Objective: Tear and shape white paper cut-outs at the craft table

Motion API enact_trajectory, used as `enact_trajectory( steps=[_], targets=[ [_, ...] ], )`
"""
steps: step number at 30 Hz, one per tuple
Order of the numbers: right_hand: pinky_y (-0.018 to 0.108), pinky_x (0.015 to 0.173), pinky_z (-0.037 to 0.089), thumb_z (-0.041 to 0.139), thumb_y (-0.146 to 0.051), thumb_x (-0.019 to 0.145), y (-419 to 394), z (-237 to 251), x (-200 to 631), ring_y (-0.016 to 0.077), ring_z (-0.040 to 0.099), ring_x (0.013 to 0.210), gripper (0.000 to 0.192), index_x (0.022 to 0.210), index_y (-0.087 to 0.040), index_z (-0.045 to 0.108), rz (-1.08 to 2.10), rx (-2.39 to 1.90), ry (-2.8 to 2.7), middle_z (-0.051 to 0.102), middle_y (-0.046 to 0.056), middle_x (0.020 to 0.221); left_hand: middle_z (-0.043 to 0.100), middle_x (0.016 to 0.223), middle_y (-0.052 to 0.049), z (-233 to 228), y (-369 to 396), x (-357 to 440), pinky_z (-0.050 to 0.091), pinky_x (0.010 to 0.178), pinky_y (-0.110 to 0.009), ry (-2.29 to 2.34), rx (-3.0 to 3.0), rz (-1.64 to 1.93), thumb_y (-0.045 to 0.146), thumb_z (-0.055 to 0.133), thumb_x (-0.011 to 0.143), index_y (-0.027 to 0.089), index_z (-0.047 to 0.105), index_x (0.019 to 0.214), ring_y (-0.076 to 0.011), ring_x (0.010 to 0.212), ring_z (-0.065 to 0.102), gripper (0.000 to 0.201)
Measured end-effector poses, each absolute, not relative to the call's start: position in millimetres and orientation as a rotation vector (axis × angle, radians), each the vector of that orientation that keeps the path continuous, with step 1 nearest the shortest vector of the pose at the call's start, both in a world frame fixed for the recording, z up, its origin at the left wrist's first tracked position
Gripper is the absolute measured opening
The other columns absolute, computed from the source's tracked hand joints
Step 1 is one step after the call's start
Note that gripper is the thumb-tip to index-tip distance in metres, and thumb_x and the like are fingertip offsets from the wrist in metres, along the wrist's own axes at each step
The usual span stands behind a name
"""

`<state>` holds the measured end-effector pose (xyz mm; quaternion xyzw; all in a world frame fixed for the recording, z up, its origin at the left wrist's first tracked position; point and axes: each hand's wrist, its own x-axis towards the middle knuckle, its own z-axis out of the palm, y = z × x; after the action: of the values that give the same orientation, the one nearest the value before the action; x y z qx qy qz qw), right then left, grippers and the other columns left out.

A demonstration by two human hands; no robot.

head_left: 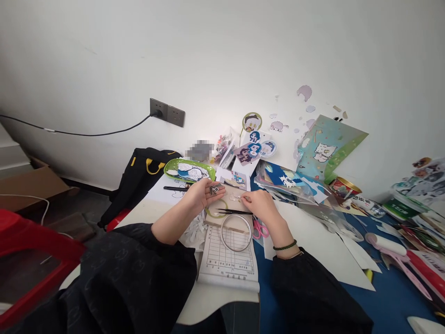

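My left hand (203, 194) is turned palm up with its fingers stretched out. On them lies a small dark piece (216, 189) with a pale mark, too small to name. To its right my right hand (259, 202) is closed in a pinch at the edge of a small, thin, pale piece (235, 197). Below both hands, black tweezers (233, 211) lie crosswise. A ring-shaped roll (236, 233) rests over a printed form pad (225, 260). Pink scissors (260, 228) lie beside the pad, partly under my right wrist. A yellow-green ring (216, 214) sits under my left hand.
A green tray (170, 168) of paper cutouts stands behind my left hand. White sheets (313, 241) cover the right side over a blue surface. Plastic packets (288, 181), a tin (344, 188) and a pink lint roller (389, 246) lie further right. A black bag (134, 181) leans at left.
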<state>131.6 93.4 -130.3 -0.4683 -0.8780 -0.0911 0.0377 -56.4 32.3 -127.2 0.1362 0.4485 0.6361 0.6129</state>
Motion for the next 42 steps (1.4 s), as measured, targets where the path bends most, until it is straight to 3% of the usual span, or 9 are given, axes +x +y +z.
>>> enact_trajectory(
  steps=[6, 16, 26, 35, 42],
  targets=[
    [0.026, 0.061, 0.034, 0.047, -0.03, 0.091, 94.4, -134.0, 128.7, 0.0192, 0.066, 0.077, 0.027, 0.099, -0.028, 0.072, -0.274, -1.416, -2.69, 0.075, 0.005, 0.084, 0.07, 0.083, -0.021, -127.9, 32.8, -56.6, 0.061, 0.066, -0.029, 1.025, 0.319, 1.462, 0.011, 0.041, 0.086, 0.005, 0.057, 0.094, -0.0233, 0.073, 0.072, 0.019],
    [0.026, 0.061, 0.034, 0.048, -0.027, 0.087, 95.6, -140.0, 124.2, 0.0199, 0.064, 0.071, 0.026, 0.091, -0.025, 0.074, -0.163, -1.407, -2.598, 0.074, 0.006, 0.076, 0.07, 0.083, -0.021, -125.4, 31.1, -55.6, 0.061, 0.067, -0.029, 1.03, 0.31, 1.465, 0.011, 0.042, 0.087, 0.005, 0.058, 0.094, -0.0238, 0.073, 0.072, 0.019],
    [0.021, 0.058, 0.039, 0.046, -0.029, 0.087, 106.6, -144.1, 134.3, 0.0135, 0.06, 0.058, 0.03, 0.091, -0.019, 0.075, 0.147, -1.441, -2.438, 0.069, 0.001, 0.062, 0.07, 0.082, -0.022, -123.8, 30.6, -55.4, 0.06, 0.066, -0.028, 1.049, 0.307, 1.454, 0.013, 0.039, 0.088, 0.002, 0.058, 0.101, -0.0235, 0.073, 0.072, 0.025],
    [0.026, 0.065, 0.039, 0.048, -0.029, 0.088, 102.9, -143.7, 131.9, 0.0202, 0.065, 0.078, 0.029, 0.1, -0.025, 0.074, -0.056, -1.538, -2.464, 0.075, 0.008, 0.083, 0.07, 0.084, -0.023, -123.3, 30.0, -55.6, 0.061, 0.066, -0.029, 1.04, 0.308, 1.456, 0.012, 0.039, 0.088, 0.002, 0.058, 0.099, -0.0242, 0.074, 0.072, 0.023],
    [0.027, 0.062, 0.036, 0.045, -0.029, 0.09, 98.3, -139.5, 131.7, 0.022, 0.066, 0.077, 0.031, 0.099, -0.027, 0.074, -0.182, -1.54, -2.552, 0.074, 0.009, 0.082, 0.07, 0.081, -0.021, -127.0, 31.9, -57.1, 0.061, 0.066, -0.029, 1.022, 0.307, 1.464, 0.012, 0.04, 0.088, 0.004, 0.058, 0.099, -0.0239, 0.074, 0.072, 0.022]
  ],
)
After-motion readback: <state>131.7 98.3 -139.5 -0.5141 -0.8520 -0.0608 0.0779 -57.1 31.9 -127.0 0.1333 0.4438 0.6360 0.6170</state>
